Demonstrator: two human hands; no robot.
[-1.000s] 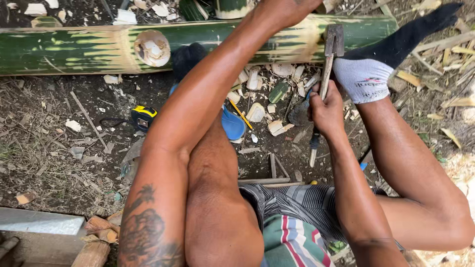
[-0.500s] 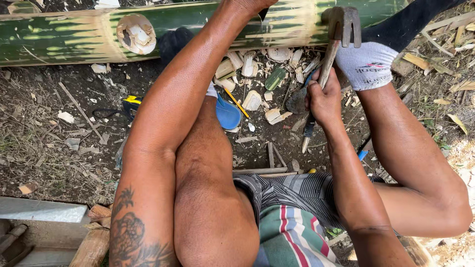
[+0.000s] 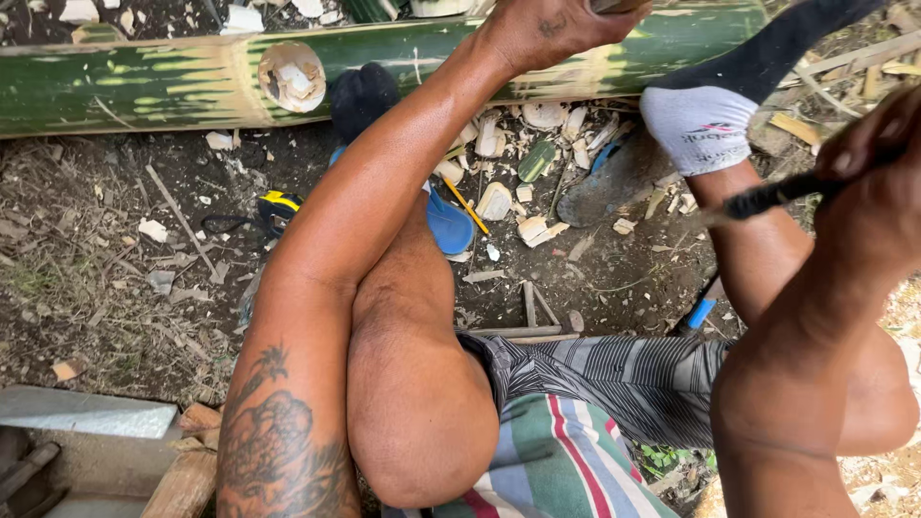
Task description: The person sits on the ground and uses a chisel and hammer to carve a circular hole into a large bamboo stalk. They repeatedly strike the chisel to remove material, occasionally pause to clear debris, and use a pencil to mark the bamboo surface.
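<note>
A long green bamboo pole [image 3: 173,82] lies across the top, with a round cut hole [image 3: 291,75] in its side. My left hand [image 3: 556,29] rests on the pole at the top edge, closed on a tool that is mostly out of frame. My right hand [image 3: 878,182] is raised close to the camera at the right, gripping the dark handle of a hammer [image 3: 767,200]; the hammer's head is not in view. My feet, one in a black sock [image 3: 360,96] and one in a grey-toed sock [image 3: 700,125], press against the pole.
Pale bamboo chips [image 3: 499,197] litter the dirt below the pole. A yellow-and-black tape measure [image 3: 276,206], a yellow pencil [image 3: 470,206], a blue sandal [image 3: 449,225] and a blue-handled tool [image 3: 700,312] lie on the ground. Boards [image 3: 86,412] sit at the lower left.
My right hand has swung up and to the right with the hammer, away from the pole. The left hand stays on the bamboo.
</note>
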